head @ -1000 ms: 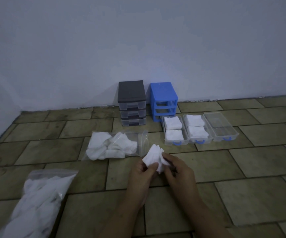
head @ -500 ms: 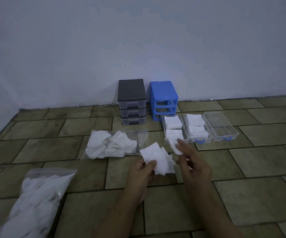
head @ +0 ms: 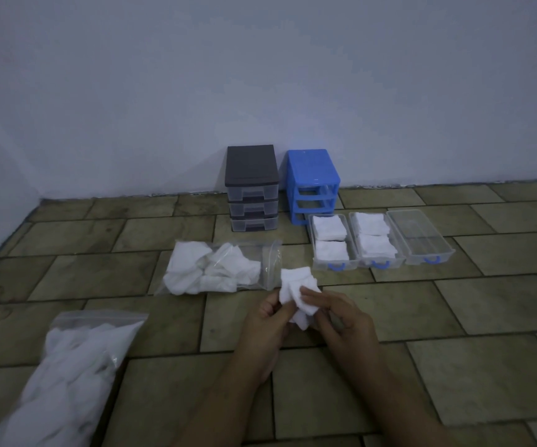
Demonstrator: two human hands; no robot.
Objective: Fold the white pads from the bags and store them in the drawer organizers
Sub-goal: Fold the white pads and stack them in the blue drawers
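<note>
A floor [head: 454, 366] of mottled olive-brown rectangular tiles, laid in a staggered pattern, is met by a plain pale wall [head: 260, 75]; against that wall a dark-topped organizer [head: 251, 188] with three clear drawers is stood just beside a blue organizer frame [head: 312, 186] whose slots are open. Three clear, oblong plastic drawers with blue handles are set side by side in front of the blue frame: the left drawer [head: 333, 241] and the middle drawer [head: 375, 240] are each filled with two stacks of folded white squares; nothing is seen in the right drawer [head: 420, 237]. A soft, crumpled white pad [head: 296, 287] is pinched between the left hand [head: 265, 327] and the right hand [head: 342, 324], above the floor; a clear zip bag [head: 225, 267] of rumpled pads is laid flat just left of it; a second, fuller bag [head: 67, 379] is lying at the lower left edge; bare tiles are seen right of the hands.
</note>
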